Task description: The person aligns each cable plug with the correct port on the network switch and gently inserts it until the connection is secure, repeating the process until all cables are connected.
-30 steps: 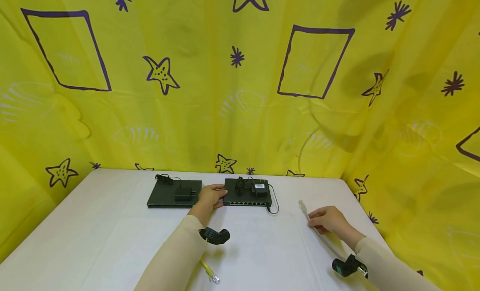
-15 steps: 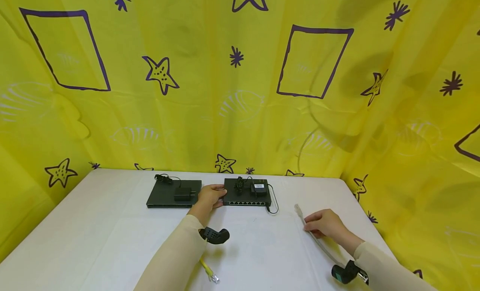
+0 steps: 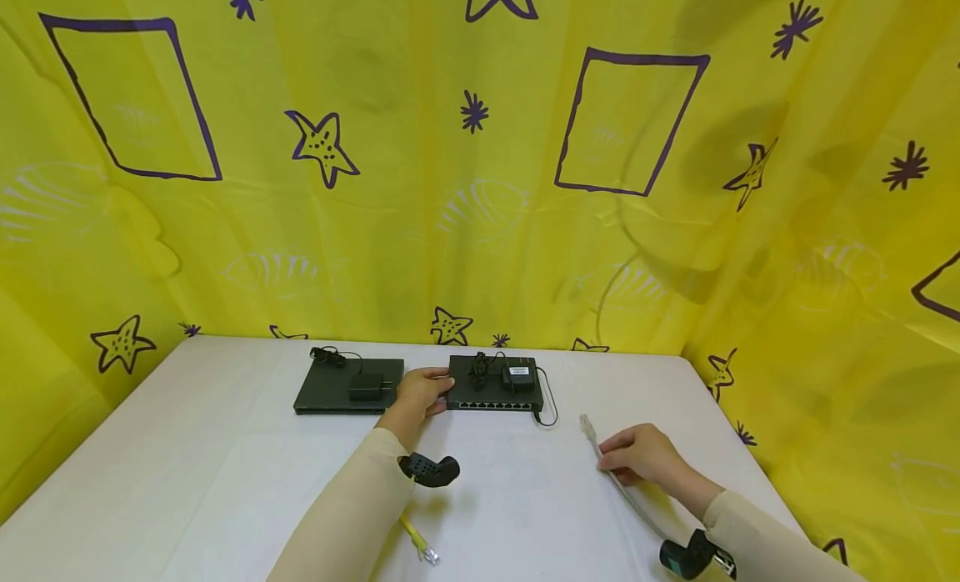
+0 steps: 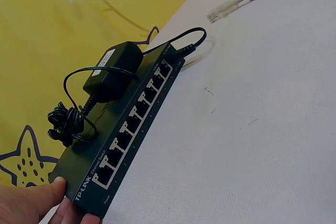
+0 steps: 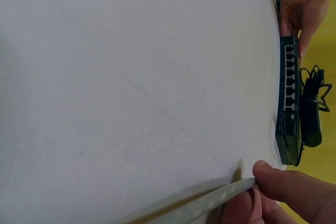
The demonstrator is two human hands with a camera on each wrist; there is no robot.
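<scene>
A black TP-LINK Ethernet switch (image 3: 465,392) lies on the white table, its row of ports (image 4: 134,119) facing the near side. A power adapter (image 4: 115,72) with a bundled cord rests on top of it, the plug lead at its right end. My left hand (image 3: 420,396) grips the switch's left end, thumb on top and fingers at the edge below. To the right, my right hand (image 3: 647,459) pinches a grey Ethernet cable (image 3: 624,492) between thumb and fingers. Its clear connector (image 3: 587,426) points away from me, apart from the switch.
Left of my left hand lies a second flat black device (image 3: 318,390) with an adapter (image 3: 366,387) on it. A yellow Ethernet cable (image 3: 414,535) pokes out beside my left forearm. A yellow patterned curtain (image 3: 390,232) borders the table's far and right sides.
My right hand has moved left and slightly nearer to me, carrying the grey cable's connector closer to the switch. The left hand and the switch have stayed in place.
</scene>
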